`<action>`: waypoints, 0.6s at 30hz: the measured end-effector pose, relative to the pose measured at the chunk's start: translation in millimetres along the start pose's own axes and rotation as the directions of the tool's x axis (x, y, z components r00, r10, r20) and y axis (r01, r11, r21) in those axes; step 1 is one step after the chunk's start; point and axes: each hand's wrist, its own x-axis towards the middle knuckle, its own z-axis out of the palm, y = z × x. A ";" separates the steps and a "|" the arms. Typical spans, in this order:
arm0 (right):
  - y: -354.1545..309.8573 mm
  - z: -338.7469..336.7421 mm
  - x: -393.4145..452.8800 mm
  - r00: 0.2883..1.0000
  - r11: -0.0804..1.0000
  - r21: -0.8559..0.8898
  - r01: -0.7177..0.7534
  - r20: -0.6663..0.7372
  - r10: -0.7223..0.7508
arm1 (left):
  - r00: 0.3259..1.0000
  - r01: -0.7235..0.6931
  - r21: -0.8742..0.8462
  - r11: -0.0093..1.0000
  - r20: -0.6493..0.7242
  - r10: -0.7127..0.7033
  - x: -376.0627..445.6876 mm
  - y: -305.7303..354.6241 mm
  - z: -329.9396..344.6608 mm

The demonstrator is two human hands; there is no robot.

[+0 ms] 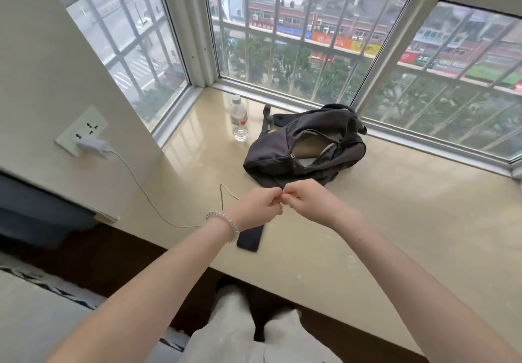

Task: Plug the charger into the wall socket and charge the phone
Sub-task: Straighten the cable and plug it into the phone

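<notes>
The charger (pixel 91 145) already sits in the wall socket (pixel 82 131), and its cable (pixel 141 190) trails across the worktop (pixel 395 207) toward you. Your left hand (pixel 258 206) and right hand (pixel 303 200) meet fingertip to fingertip, both pinched narrow, probably on the cable's end, though the plug itself is hidden. The phone (pixel 250 238) lies flat just beneath your left wrist. Keep the plug pinched in one hand, free the other to steady the phone, then line the plug square with its port before pushing.
</notes>
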 end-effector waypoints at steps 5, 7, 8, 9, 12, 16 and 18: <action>-14.9 3.0 27.3 0.996 0.998 0.051 -0.048 -0.079 0.052 | 0.998 0.046 -0.105 0.993 -0.038 -0.050 -4.1 -27.1 -11.1; -18.1 8.9 35.3 0.978 0.928 0.361 -0.096 -0.139 0.155 | 0.993 0.066 -0.159 0.985 -0.091 -0.081 -6.0 -45.9 -15.3; -19.7 13.6 39.9 0.966 0.858 0.500 -0.118 -0.141 0.215 | 0.988 0.084 -0.213 0.973 -0.110 -0.110 -6.2 -54.5 -16.6; -20.8 19.9 44.6 0.954 0.783 0.604 -0.146 -0.125 0.274 | 0.983 0.110 -0.291 0.950 -0.110 -0.148 -5.1 -62.7 -16.8; -18.1 47.4 62.9 0.890 0.537 0.801 -0.265 -0.010 0.455 | 0.970 0.158 -0.510 0.846 -0.082 -0.231 0.1 -86.8 -16.0; -4.0 99.1 84.5 0.757 0.194 0.903 -0.382 0.186 0.626 | 0.965 0.189 -0.671 0.717 -0.009 -0.262 8.8 -121.7 -11.4; 7.1 129.9 95.2 0.683 0.119 0.891 -0.439 0.244 0.689 | 0.964 0.208 -0.694 0.689 0.028 -0.263 13.0 -141.0 -7.8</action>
